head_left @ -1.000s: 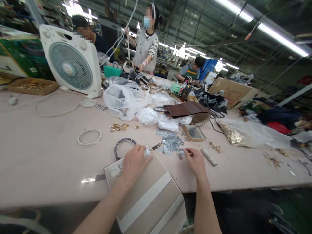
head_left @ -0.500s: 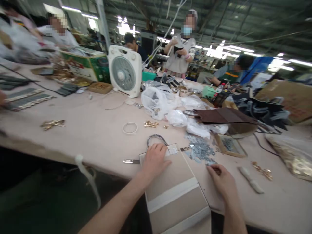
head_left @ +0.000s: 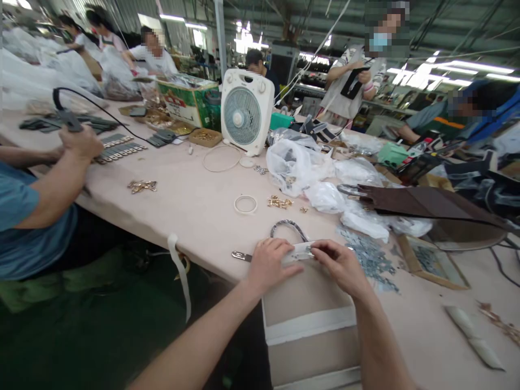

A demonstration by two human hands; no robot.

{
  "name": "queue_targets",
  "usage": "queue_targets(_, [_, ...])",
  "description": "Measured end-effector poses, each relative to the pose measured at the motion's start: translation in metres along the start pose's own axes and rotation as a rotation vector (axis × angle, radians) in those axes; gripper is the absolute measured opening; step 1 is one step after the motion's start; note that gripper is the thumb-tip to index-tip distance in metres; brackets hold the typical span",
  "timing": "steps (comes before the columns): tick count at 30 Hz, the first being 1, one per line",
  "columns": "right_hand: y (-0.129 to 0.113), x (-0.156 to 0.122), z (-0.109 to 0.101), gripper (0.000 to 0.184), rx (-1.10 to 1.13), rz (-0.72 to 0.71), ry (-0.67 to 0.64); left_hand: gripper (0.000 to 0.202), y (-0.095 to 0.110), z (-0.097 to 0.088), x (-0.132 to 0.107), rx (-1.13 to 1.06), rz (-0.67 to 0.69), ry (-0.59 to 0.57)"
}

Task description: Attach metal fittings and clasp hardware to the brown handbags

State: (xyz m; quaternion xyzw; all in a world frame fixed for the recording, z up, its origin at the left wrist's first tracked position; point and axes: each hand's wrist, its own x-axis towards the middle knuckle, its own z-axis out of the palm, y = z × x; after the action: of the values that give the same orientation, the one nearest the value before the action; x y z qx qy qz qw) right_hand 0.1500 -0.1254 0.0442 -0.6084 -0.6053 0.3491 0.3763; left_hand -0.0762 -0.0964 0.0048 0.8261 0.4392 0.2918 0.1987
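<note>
A beige bag panel (head_left: 309,298) with white tape strips lies in front of me, overhanging the table edge. My left hand (head_left: 270,265) rests flat across its upper left part, fingers stretched out. At the panel's top edge, my right hand (head_left: 339,265) pinches a small metal plate against the white strip (head_left: 300,252); the fingertips partly hide it. A dark wrapped handle (head_left: 287,222) loops out beyond the top edge. To the left, a strap end with a metal tip (head_left: 242,256) sticks out. Grey metal plates (head_left: 371,260) are heaped right of my right hand.
A white box fan (head_left: 244,114) stands at the back. Plastic bags (head_left: 288,168) and a brown bag (head_left: 430,211) lie behind the heap. A tape ring (head_left: 246,204) and gold fittings (head_left: 279,202) sit mid-table. At left, a co-worker's hand (head_left: 81,142) holds a tool.
My right hand has moved from beside the heap of metal plates, left and up to the panel's top edge. My left hand stays on the panel. The view has swung left, showing a co-worker's arm.
</note>
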Motion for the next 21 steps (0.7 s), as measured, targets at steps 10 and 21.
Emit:
queue_targets(10, [0.004, 0.003, 0.02, 0.025, -0.132, -0.15, -0.075, 0.048, -0.003, 0.001, -0.001, -0.018, 0.012, 0.037])
queue_targets(21, [0.013, 0.014, 0.033, 0.023, -0.18, -0.142, -0.073, 0.046, -0.004, 0.002, -0.001, -0.013, 0.02, 0.039])
